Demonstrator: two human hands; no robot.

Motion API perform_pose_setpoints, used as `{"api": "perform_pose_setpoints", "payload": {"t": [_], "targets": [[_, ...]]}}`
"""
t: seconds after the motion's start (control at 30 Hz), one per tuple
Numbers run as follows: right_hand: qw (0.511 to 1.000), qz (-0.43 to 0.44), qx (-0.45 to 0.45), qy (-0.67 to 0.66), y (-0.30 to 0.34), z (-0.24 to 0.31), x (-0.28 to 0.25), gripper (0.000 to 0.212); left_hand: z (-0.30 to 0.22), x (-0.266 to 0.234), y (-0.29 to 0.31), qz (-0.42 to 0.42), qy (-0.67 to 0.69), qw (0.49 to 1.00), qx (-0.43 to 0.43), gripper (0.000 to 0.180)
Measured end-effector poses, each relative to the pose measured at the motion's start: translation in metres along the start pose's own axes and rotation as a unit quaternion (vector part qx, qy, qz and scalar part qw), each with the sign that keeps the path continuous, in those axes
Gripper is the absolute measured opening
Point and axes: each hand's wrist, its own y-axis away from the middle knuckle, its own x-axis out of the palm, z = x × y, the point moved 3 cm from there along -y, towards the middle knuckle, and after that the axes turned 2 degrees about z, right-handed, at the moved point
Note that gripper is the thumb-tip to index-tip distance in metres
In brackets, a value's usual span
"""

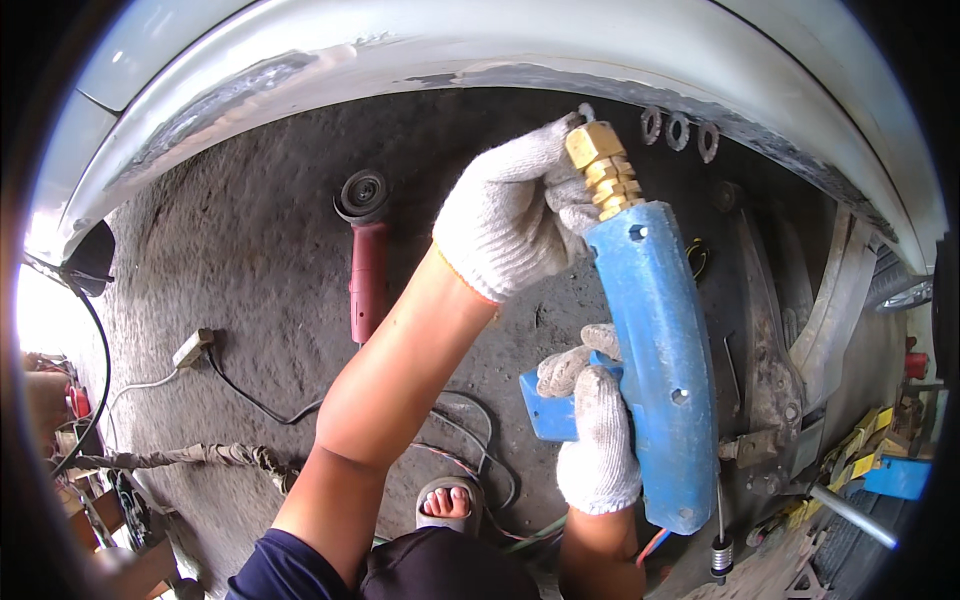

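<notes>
My right hand (603, 440), in a white knit glove, grips the side handle of a blue welding gun (655, 350) with a long, worn body. A stack of brass nuts (605, 170) forms its upper end, pointing up toward the car panel. My left hand (510, 215), gloved too, is closed beside these nuts, its fingertips at the very tip. A small grey piece (586, 112) sticks out there; whether it belongs to the gun or is in my fingers is hard to make out. Three metal ring washers (678, 131) stand in a row along the panel's lower edge.
The pale car panel (400, 70) with sanded grey patches arches across the top. On the dark floor lies a red angle grinder (367, 260). Cords run to a power socket (192, 347) at left. At right are a metal jack-like frame (765, 350) and a slide-hammer-like rod (721, 555).
</notes>
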Motion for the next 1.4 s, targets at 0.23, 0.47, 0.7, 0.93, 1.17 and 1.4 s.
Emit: {"api": "perform_pose_setpoints", "payload": {"t": [0.23,0.47,0.7,0.93,1.17,1.4], "targets": [[0.987,-0.077,-0.090,-0.113,-0.009,0.003,0.006,0.041,-0.007,0.000,-0.009,-0.015,-0.002,1.000,-0.013,0.019],[0.962,-0.157,-0.170,-0.143,-0.016,0.019,0.015,0.035,-0.008,0.003,-0.005,-0.021,-0.034,0.999,0.001,0.016],[0.963,-0.124,-0.172,-0.168,0.000,0.014,0.007,0.036,-0.013,0.012,-0.003,-0.061,-0.164,0.983,0.054,0.022],[0.962,-0.158,-0.159,-0.153,-0.004,0.020,0.008,0.035,-0.010,0.009,-0.010,0.032,-0.098,0.995,-0.001,0.022],[0.972,-0.149,-0.167,-0.077,-0.006,0.012,0.002,0.032,-0.016,0.000,-0.018,0.075,-0.083,0.993,-0.035,0.021],[0.964,-0.190,-0.170,-0.081,-0.009,0.030,0.012,0.039,-0.018,-0.005,-0.019,0.090,-0.065,0.993,-0.034,0.020]]}}
